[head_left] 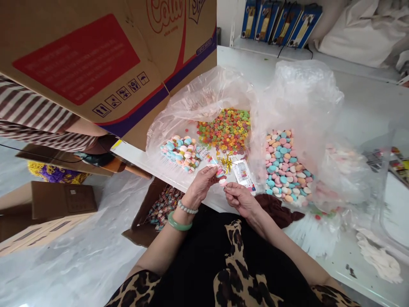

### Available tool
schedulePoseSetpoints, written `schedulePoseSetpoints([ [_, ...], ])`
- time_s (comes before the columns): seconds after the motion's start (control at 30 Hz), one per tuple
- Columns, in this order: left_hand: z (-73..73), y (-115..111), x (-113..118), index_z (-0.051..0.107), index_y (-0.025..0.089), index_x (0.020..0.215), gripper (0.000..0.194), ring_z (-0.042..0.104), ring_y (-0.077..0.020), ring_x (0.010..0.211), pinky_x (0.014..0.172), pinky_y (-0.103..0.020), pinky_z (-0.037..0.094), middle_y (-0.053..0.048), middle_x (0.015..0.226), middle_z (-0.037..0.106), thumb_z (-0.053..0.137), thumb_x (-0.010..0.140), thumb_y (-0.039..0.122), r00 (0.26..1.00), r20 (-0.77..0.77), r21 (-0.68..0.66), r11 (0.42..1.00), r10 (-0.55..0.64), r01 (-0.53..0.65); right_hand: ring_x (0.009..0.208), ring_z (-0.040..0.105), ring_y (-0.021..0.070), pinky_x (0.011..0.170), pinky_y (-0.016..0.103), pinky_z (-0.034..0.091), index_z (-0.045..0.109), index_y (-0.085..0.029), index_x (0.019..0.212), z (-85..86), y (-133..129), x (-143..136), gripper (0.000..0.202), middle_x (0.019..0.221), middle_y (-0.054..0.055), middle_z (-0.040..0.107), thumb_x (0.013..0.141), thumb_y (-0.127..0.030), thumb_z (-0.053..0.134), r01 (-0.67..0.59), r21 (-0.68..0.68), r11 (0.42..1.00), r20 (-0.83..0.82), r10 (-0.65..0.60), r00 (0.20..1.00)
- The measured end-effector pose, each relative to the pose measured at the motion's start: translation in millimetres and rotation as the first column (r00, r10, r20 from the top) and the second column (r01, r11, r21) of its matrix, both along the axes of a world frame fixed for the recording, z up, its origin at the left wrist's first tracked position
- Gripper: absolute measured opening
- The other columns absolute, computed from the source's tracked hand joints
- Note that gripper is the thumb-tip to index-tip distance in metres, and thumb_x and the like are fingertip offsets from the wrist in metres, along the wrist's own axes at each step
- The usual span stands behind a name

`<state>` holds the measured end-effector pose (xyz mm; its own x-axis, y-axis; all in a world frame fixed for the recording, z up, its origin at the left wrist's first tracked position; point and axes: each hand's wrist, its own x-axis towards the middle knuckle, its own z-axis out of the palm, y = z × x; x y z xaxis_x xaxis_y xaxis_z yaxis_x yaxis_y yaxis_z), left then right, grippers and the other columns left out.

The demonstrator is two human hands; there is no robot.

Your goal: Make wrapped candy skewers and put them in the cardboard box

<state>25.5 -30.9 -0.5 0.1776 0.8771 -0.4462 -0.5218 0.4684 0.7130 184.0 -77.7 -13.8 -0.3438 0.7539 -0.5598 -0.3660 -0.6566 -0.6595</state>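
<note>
Pink and blue, a short candy row (220,172) is held at the near edge of the table (361,89) in the head view. One end is pinched by the left hand (204,181); at the other, the right hand (239,198) is closed fingertip to thumb, its hold too small to tell. End-handling seems under way; steadiness is called for. Its long axis is slanted from far left to near right, pink-and-white tip rightward.
</note>
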Motion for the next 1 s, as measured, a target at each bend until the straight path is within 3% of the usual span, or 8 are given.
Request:
schedulePoseSetpoints([
  [0.13, -6.3, 4.7, -11.7, 0.072, 0.014, 0.080, 0.040, 0.062, -0.0157, 0.067, 0.068, -0.030, 0.051, -0.006, 0.075, 0.069, 0.079, 0.067, 0.051, 0.993, -0.086, 0.006, 0.997, 0.076, -0.075, 0.044, 0.034, 0.0069, 0.044, 0.021, 0.020, 0.061, -0.018, 0.071, -8.2, -1.1, -3.2, 0.021, 0.048, -0.006, 0.049, 0.066, -0.037, 0.070, 0.049, 0.160, 0.986, 0.300, -0.096, 0.949],
  [0.23, -10.9, 4.5, -11.3, 0.072, 0.013, 0.080, 0.039, 0.060, -0.0131, 0.064, 0.065, -0.026, 0.048, -0.005, 0.072, 0.068, 0.081, 0.066, 0.049, 0.981, -0.143, 0.074, 0.990, 0.132, -0.123, 0.051, 0.043, 0.0108, 0.052, 0.024, 0.031, 0.060, -0.021, 0.068, -13.6, -2.1, -0.9, 0.016, 0.051, -0.005, 0.050, 0.074, -0.035, 0.062, -0.044, 0.342, 0.939, 0.519, -0.149, 0.842],
  [0.4, -15.9, -1.5, 4.0, 0.069, 0.012, 0.074, 0.035, 0.060, -0.0122, 0.062, 0.067, -0.026, 0.048, -0.003, 0.067, 0.066, 0.081, 0.067, 0.045, 0.978, -0.115, 0.025, 0.985, 0.172, -0.171, 0.062, 0.052, 0.0162, 0.064, 0.029, 0.035, 0.061, -0.022, 0.074, -19.5, -7.4, 3.3, 0.018, 0.064, 0.001, 0.058, 0.085, -0.030, 0.050, -0.360, 0.552, 0.752, 0.788, -0.330, 0.520],
  [0.5, -18.5, -2.8, 10.6, 0.066, 0.014, 0.073, 0.034, 0.064, -0.0156, 0.068, 0.071, -0.031, 0.051, -0.004, 0.072, 0.067, 0.078, 0.071, 0.045, 0.974, 0.019, -0.084, 0.971, 0.226, -0.224, 0.064, 0.051, 0.0177, 0.064, 0.030, 0.033, 0.061, -0.021, 0.071, -23.1, -10.9, 2.2, 0.020, 0.067, 0.005, 0.059, 0.086, -0.026, 0.048, -0.500, 0.570, 0.652, 0.818, -0.392, 0.422],
  [0.63, -19.8, -2.6, 11.3, 0.064, 0.015, 0.073, 0.032, 0.069, -0.0207, 0.083, 0.078, -0.035, 0.054, -0.006, 0.081, 0.069, 0.074, 0.076, 0.044, 0.963, 0.106, -0.127, 0.964, 0.248, -0.234, 0.065, 0.052, 0.0171, 0.065, 0.030, 0.035, 0.062, -0.022, 0.075, -26.0, -7.6, 0.5, 0.016, 0.067, 0.004, 0.060, 0.085, -0.027, 0.050, -0.425, 0.567, 0.706, 0.794, -0.329, 0.512],
  [0.73, -20.3, -2.0, 7.5, 0.066, 0.015, 0.081, 0.034, 0.069, -0.0221, 0.086, 0.076, -0.033, 0.054, -0.006, 0.088, 0.070, 0.077, 0.072, 0.046, 0.962, 0.143, -0.068, 0.972, 0.233, -0.225, 0.056, 0.048, 0.0140, 0.057, 0.027, 0.035, 0.062, -0.023, 0.074, -26.8, -0.3, 0.3, 0.013, 0.057, -0.002, 0.056, 0.080, -0.033, 0.057, -0.216, 0.464, 0.859, 0.636, -0.153, 0.756],
  [0.83, -22.0, -0.4, 3.0, 0.068, 0.017, 0.087, 0.039, 0.069, -0.0210, 0.084, 0.074, -0.031, 0.053, -0.004, 0.088, 0.070, 0.082, 0.066, 0.046, 0.957, 0.159, -0.025, 0.970, 0.242, -0.241, 0.043, 0.036, 0.0080, 0.043, 0.022, 0.022, 0.061, -0.020, 0.071, -26.8, 5.7, 1.0, 0.018, 0.050, -0.004, 0.052, 0.070, -0.037, 0.067, -0.064, 0.200, 0.978, 0.321, -0.004, 0.947],
  [1.0, -26.3, -0.2, 0.2, 0.067, 0.015, 0.075, 0.034, 0.065, -0.0161, 0.068, 0.077, -0.035, 0.054, -0.003, 0.073, 0.068, 0.085, 0.062, 0.042, 0.976, 0.083, 0.023, 0.979, 0.200, -0.203, 0.036, 0.023, 0.0009, 0.039, 0.017, 0.009, 0.061, -0.014, 0.074, -26.9, 10.8, 10.3, 0.025, 0.047, -0.007, 0.049, 0.063, -0.031, 0.077, -0.068, -0.019, 0.998, -0.046, 0.067, 0.997],
])
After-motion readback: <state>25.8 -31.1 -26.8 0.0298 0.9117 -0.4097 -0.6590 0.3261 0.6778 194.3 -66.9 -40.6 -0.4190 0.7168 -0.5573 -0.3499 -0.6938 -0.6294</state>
